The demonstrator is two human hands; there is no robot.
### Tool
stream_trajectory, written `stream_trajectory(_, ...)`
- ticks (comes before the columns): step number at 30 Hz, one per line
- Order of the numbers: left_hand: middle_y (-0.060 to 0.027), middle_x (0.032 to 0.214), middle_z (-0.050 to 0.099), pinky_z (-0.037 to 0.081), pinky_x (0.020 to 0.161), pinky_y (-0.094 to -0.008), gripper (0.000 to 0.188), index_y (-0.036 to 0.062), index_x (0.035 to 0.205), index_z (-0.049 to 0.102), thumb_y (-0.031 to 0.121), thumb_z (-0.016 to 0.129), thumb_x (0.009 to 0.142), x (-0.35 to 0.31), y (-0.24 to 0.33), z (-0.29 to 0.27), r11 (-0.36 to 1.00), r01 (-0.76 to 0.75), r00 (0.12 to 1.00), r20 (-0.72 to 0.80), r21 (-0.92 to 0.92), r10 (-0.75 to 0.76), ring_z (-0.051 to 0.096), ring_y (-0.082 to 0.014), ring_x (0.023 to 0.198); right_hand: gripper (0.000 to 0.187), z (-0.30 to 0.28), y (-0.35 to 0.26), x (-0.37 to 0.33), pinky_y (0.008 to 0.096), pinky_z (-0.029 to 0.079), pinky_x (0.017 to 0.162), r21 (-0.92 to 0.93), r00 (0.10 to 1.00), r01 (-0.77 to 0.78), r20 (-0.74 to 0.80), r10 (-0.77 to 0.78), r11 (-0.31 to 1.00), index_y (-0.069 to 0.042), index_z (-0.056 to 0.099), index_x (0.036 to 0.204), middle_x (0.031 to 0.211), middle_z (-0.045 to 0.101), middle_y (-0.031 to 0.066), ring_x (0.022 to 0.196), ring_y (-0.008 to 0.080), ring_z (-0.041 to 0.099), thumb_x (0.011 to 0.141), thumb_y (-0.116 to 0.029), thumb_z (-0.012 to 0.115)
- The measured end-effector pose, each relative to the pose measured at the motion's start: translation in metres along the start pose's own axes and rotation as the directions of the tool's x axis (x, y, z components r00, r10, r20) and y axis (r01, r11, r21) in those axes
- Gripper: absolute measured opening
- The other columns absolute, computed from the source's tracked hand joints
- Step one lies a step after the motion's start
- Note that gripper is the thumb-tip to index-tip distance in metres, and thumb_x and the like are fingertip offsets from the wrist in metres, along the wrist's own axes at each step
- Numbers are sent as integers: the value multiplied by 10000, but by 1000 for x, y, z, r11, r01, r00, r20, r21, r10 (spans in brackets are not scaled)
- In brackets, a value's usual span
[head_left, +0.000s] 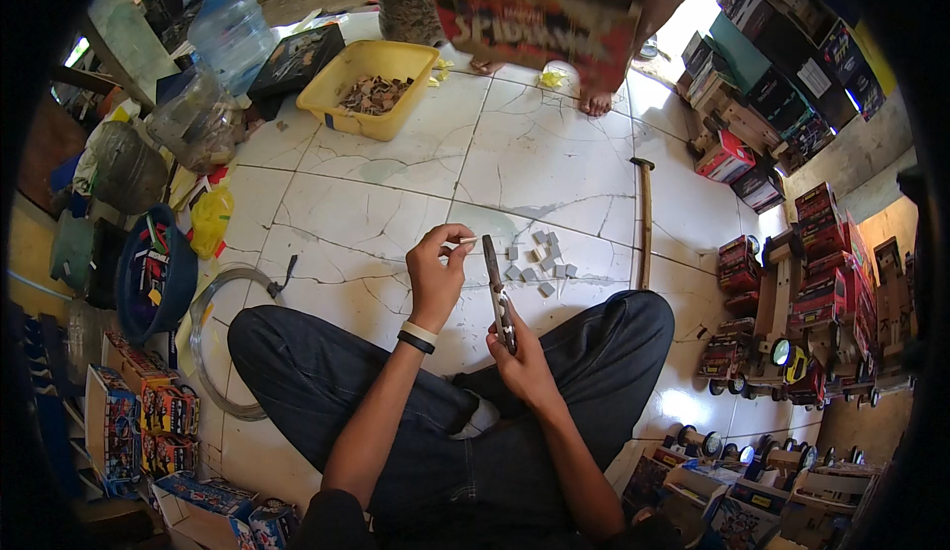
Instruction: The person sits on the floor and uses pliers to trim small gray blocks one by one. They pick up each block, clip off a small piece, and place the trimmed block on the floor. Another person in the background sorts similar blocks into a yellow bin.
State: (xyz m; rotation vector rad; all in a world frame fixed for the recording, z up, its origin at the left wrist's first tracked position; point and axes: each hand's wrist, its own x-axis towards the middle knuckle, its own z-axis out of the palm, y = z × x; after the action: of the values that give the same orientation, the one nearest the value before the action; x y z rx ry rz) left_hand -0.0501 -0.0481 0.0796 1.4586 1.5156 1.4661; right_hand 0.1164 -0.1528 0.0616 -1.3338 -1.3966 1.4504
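I sit cross-legged on a white tiled floor. My left hand (436,269) pinches a thin pale strip (463,242) between thumb and fingers, held up over my knees. My right hand (517,352) grips the handles of a pair of scissors (497,288), whose blades point up toward the strip's end. Just beyond the blades, several small white cut squares (539,262) lie scattered on the tiles.
A yellow tub (336,105) of brown scraps stands ahead, with a water jug (230,31) to its left. Another person stands at the top holding a red printed box (539,21). A hammer (644,224) lies to the right. Toy cars and stacked boxes (792,303) line the right side.
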Motion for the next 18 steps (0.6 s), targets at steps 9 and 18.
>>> stream_trajectory(9,-81,947,764,513,659,-312,165,54,984,712,-53,701,859,2,5,-1,997,-38,999,10,72,37,714,-209,825,708,3,3,-1,252,468,749,61,998,64,-17,-63,996,-61,309,1620,1080,585,50,852,94,529,989,-25,628)
stream_trajectory(18,-67,1006,780,540,748,-284,140,35,1032,710,-18,703,902,2,3,0,998,3,999,45,-62,0,725,-170,894,671,-7,-22,-2,264,470,749,287,979,-193,126,162,938,-59,362,1595,982,557,32,858,108,526,983,-23,633)
